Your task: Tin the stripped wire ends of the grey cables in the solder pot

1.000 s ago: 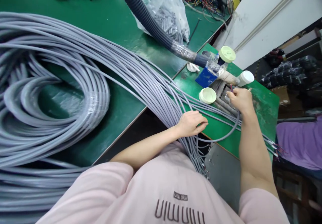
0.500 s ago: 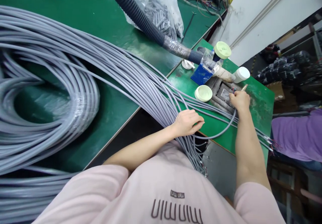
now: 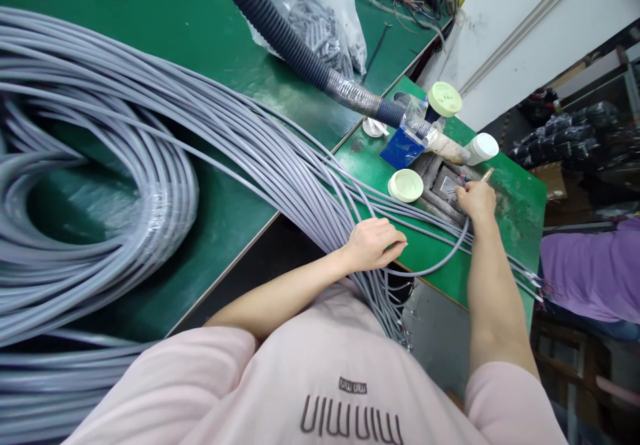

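Note:
My right hand is closed round the end of a grey cable, over a small metal pot set in a dirty block. Thin coloured wires show at its fingertips. My left hand rests on the bundle of grey cables, its fingers bent and loosely together; whether it grips a cable is hidden. A pale green round lid or dish lies left of the pot. Behind the pot is the mouth of a hose with a blue box beside it.
A white jar and a green-lidded jar stand behind the pot. A plastic bag of grey pieces lies on the far table. At the right is a person in a purple top.
The view has shifted very slightly. My right hand has barely moved over the pot, and my left hand stays on the cables.

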Demonstrator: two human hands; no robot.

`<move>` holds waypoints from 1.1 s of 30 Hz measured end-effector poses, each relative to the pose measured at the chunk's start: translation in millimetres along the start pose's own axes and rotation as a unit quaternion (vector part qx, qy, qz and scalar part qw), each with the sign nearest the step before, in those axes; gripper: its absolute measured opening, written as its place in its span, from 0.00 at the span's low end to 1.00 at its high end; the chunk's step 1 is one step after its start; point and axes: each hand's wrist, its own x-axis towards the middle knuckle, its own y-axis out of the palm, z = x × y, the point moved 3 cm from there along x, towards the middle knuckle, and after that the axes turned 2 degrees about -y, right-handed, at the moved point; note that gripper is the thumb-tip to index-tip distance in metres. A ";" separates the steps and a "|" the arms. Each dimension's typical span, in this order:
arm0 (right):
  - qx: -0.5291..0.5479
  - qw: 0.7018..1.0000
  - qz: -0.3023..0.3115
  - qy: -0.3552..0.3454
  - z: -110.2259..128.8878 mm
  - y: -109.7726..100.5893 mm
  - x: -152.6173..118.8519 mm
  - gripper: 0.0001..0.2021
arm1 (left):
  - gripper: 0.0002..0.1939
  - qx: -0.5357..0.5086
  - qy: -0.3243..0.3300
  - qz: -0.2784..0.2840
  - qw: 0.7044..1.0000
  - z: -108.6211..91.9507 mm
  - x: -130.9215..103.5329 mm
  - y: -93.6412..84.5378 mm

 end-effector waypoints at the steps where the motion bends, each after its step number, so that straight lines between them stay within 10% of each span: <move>1: 0.000 1.000 0.000 0.001 0.4 -0.3 -0.3 0.19 | 0.09 0.000 0.000 -0.001 1.000 0.0 0.1 -0.1; 12: 0.148 0.988 -0.038 -0.007 -5.8 -17.5 -19.6 0.15 | 0.11 0.019 0.008 -0.002 1.000 -2.6 2.3 -1.3; 21: 0.603 0.798 -0.015 -0.027 36.6 -41.5 -128.2 0.13 | 0.09 -0.129 -0.078 -0.002 0.989 -2.0 5.2 0.0; 27: 0.681 0.729 0.054 -0.033 74.1 -39.5 -172.5 0.14 | 0.20 -0.494 -0.272 -0.027 0.825 -8.3 15.8 19.6; 33: 0.695 0.716 0.046 -0.058 82.8 -37.5 -193.4 0.16 | 0.16 -0.611 -0.327 -0.032 0.720 -14.7 13.8 34.2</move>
